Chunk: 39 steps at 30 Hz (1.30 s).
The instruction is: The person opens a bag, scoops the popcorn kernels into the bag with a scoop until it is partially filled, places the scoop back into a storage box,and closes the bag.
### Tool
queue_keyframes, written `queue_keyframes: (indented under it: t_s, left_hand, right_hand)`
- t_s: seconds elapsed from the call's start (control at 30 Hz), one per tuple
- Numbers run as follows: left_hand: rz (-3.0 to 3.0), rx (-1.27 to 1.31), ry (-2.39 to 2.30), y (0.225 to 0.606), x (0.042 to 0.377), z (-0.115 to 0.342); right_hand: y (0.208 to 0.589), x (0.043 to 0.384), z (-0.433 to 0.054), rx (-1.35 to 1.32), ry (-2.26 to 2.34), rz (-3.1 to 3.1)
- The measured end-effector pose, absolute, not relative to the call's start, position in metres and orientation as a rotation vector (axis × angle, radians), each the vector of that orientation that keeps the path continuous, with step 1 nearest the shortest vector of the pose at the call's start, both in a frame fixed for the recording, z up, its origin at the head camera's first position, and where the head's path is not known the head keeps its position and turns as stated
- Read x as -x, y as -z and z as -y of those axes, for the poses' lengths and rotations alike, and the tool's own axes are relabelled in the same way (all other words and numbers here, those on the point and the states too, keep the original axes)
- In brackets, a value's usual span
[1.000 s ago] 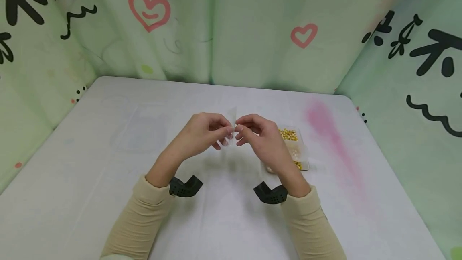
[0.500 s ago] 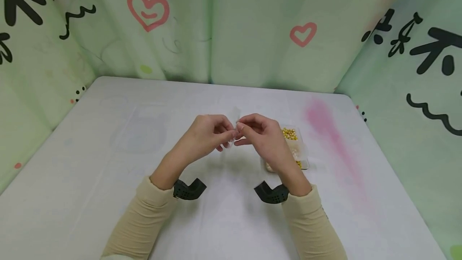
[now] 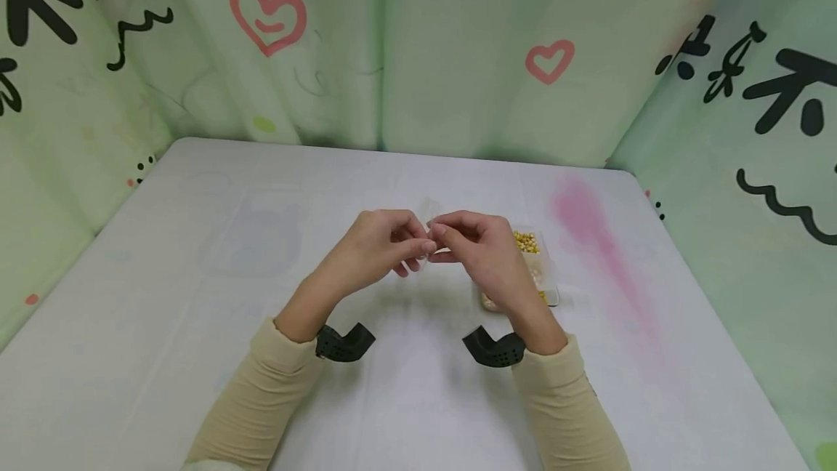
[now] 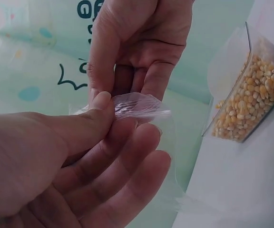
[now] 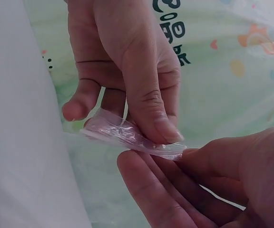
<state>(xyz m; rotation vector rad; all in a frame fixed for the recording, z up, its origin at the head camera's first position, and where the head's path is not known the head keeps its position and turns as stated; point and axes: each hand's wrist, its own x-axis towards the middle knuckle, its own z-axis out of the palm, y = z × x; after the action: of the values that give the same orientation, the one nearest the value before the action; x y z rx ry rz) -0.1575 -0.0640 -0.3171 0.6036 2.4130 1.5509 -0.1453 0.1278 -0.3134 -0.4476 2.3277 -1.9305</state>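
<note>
A clear zip-lock bag (image 4: 144,112) is stretched between both hands above the table. My left hand (image 3: 379,246) pinches it near the zip strip, thumb on one side and fingers behind, as the left wrist view shows. Close beside it, my right hand (image 3: 480,249) pinches the same strip with thumb and finger. In the right wrist view the bag's top (image 5: 118,135) looks crumpled, with the two thumbs close together. The thin film is barely visible from the head view, and the fingers hide part of it.
A clear box of yellow corn kernels (image 4: 251,95) stands on the white table (image 3: 196,355), partly behind my right hand and wrist. In the head view its upper kernels (image 3: 526,242) show. Green printed curtains (image 3: 445,78) enclose the table's back and sides.
My left hand has shifted slightly right, and the fingertips of both hands have come together at the bag's edge. The box has stayed in place.
</note>
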Motion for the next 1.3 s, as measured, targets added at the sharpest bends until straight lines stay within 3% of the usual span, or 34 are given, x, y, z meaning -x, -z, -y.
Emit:
queue_keyframes:
  t_s: [1.3]
  left_hand:
    - [-2.622, -0.641, -1.857, 0.329, 0.156, 0.043]
  right_hand:
    - [0.319, 0.148, -0.126, 0.326, 2.013, -2.500]
